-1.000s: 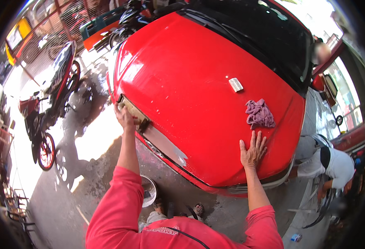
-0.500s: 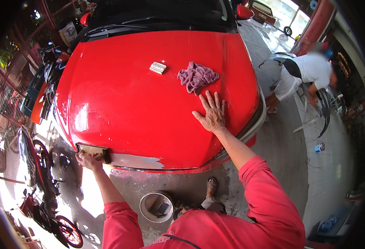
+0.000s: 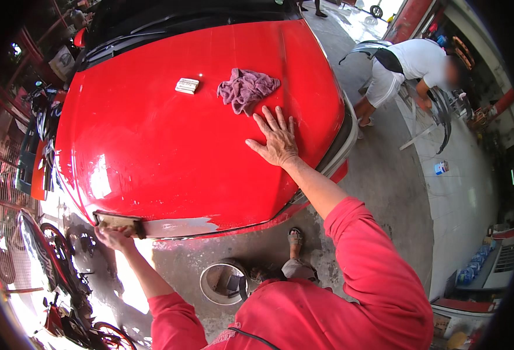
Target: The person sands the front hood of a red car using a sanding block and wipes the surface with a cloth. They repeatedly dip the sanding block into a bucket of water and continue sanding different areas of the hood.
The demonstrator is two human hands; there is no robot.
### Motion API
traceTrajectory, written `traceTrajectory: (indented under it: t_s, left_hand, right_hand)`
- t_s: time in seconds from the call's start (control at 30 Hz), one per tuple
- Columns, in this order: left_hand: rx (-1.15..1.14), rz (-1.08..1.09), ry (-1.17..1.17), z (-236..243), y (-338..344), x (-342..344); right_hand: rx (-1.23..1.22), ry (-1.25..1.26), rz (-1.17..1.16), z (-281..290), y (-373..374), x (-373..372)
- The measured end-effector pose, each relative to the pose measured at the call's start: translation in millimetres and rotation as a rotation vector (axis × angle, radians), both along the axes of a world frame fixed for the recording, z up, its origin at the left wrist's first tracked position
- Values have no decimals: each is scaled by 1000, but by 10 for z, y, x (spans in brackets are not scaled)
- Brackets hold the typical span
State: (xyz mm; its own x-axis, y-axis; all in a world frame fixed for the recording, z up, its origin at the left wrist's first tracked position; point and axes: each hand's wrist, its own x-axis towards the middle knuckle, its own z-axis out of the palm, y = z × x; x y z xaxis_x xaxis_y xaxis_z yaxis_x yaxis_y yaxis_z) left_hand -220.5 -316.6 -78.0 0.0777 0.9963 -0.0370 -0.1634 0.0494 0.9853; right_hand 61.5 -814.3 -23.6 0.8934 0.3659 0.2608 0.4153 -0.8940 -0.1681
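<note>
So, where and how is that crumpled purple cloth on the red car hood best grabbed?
Probably by its raised middle folds, pinched from above: the crumpled purple cloth lies loosely bunched on the smooth red car hood, with nothing on top. The person's spread right hand is at its near edge, so coming from there seems easiest.

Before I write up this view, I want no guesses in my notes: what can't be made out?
All in the head view:
Far side of the tan block in the left hand: hidden by the block itself.
Palm of the right hand, on the red hood: hidden by the hand's back.
Dark things inside the bucket: too small to identify.
Windshield: cut off by the top edge.
Co-worker: head blurred.
</note>
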Motion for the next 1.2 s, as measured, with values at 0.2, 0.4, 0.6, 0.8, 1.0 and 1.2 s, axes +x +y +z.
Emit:
traceTrajectory:
  t_s: [0.2, 0.4, 0.6, 0.8, 1.0, 1.2]
  left_hand:
    - [75, -175, 12, -94, -697, -46]
    - [-113, 218, -43, -218, 668, -435]
    - [125, -137, 45, 58, -1671, 190]
    - [-88, 127, -55, -111, 232, -450]
    - [-72, 120, -83, -91, -595, -8]
    - [9, -125, -69, -32, -2456, 284]
  right_hand:
    - [-47, -85, 41, 50, 35, 18]
    - [-80, -106, 76, -103, 175, 59]
    - [-179, -134, 69, -178, -70, 160]
    - [-154, -111, 85, -193, -39, 172]
    - [-179, -103, 81, -139, -61, 146]
    - [-164, -186, 421, -68, -207, 443]
